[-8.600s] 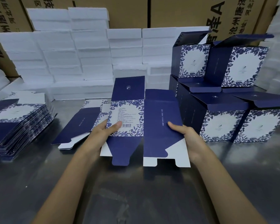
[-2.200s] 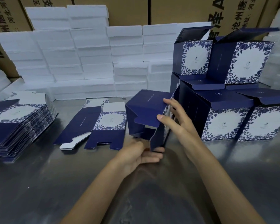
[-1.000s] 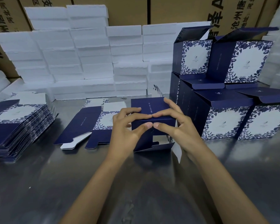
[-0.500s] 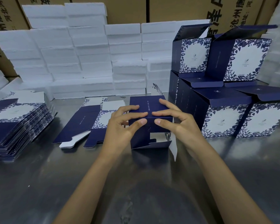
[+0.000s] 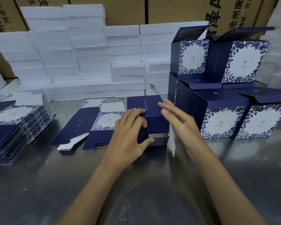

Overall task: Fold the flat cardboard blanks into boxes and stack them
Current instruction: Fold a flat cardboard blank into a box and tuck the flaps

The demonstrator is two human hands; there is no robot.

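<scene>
A steel worktable (image 5: 39, 192) is shown, backed by brown shipping cartons (image 5: 128, 10) and stacked white foam blocks (image 5: 91, 59). Finished boxes (image 5: 224, 124), navy with floral white panels and lids left raised, are stacked in two tiers at right; a pile of flat blanks (image 5: 15, 127) is seen at left, and two loose blanks (image 5: 91, 125) are laid near the centre. The half-formed box (image 5: 151, 114) is held on its side on the table, between the loose blanks and the stack and close beside the latter. It is gripped by the left hand (image 5: 128, 135), whose fingers are curled over the near top edge while the thumb is pressed against a bottom flap. The right hand (image 5: 178, 124) is blurred; its fingers appear extended beside a white flap (image 5: 172, 143) that is left projecting, and whether this is touched cannot be told. Judged from this, the bottom closure is under way. If the projecting flap were forced before the notched flaps are seated, it could be creased or the lock left sprung, giving a base that opens under stacking; a push rightward could also disturb the stack. The box interior, its far face and the small printed text are not resolved, and the cartons' lettering is cut off.
</scene>
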